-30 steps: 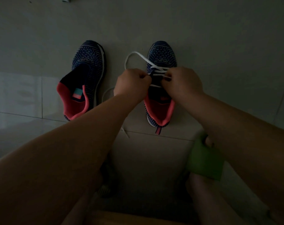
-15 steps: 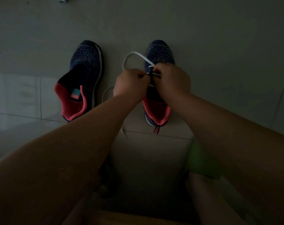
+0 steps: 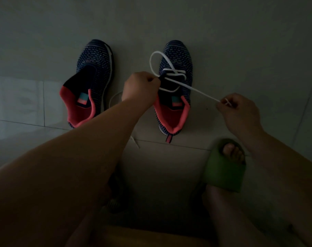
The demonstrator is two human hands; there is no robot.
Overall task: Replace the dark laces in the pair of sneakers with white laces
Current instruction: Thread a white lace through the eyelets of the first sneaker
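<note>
The white lace (image 3: 171, 75) is partly threaded through the right-hand sneaker (image 3: 174, 90), which stands on the tiled floor (image 3: 240, 50) near the middle of the view, toe at twelve o'clock. A few rows cross the front eyelets, a loose loop arcs off the shoe's toe toward eleven o'clock, and one end runs taut toward four o'clock into the right hand (image 3: 238, 111). That hand pinches the lace tip between curled fingers and thumb. The left hand (image 3: 141, 88), at nine o'clock of the shoe's tongue, is closed tight at the eyelet edge; it seems to grip the shoe's upper or the lace there, though which cannot be told in this dim light. Another stretch of white lace trails on the floor behind the left forearm, toward seven o'clock.

The other sneaker (image 3: 91, 82) lies well apart at nine o'clock, with no lace visible in it. A foot in a green slipper (image 3: 223, 172) rests at five o'clock.

Likely trouble: a hard pull could drag the loose loop through unevenly and leave one end too short for the upper eyelets, or tug the light shoe across the floor if the left hand slackens. The dark scene also makes a skipped eyelet easy.

Half a second ago both hands were bunched together over the eyelets; since then the right hand has drawn away toward four o'clock, pulling the lace out straight, while the left has stayed at the shoe.
</note>
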